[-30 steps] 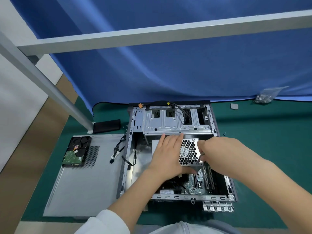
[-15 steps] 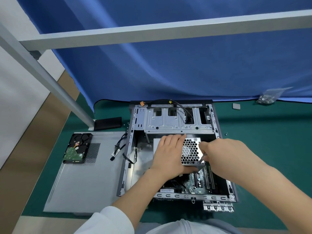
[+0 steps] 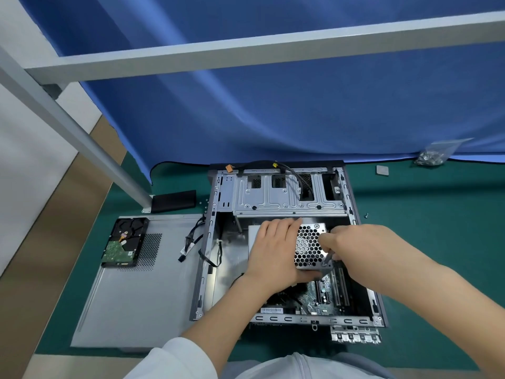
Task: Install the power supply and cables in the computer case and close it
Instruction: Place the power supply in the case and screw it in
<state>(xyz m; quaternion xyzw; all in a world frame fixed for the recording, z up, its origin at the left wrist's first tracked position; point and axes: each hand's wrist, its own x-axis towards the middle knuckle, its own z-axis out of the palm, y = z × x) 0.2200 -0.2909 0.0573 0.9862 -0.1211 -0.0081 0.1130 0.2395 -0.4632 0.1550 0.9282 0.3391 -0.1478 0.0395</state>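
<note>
The open computer case (image 3: 205,269) lies flat on the green mat. Inside it sits the power supply (image 3: 307,247), its honeycomb grille facing up, just below the silver drive cage (image 3: 287,198). My left hand (image 3: 273,250) lies flat on the supply's left part, fingers straight toward the cage, thumb along its near edge. My right hand (image 3: 355,247) is curled around a thin dark shaft, seemingly a screwdriver (image 3: 326,259), whose tip meets the grille's near right corner. The motherboard (image 3: 322,294) shows beneath. Black cables (image 3: 289,170) loop over the case's far edge.
The grey side panel (image 3: 142,296) lies left of the case with a hard drive (image 3: 124,243) on it. Loose black cables (image 3: 191,242) hang over the case's left wall. A bag of screws (image 3: 431,155), a small grey pad (image 3: 382,170) and one screw (image 3: 366,215) lie at the right.
Both hands keep their places on the power supply. Only the view has shifted slightly.
</note>
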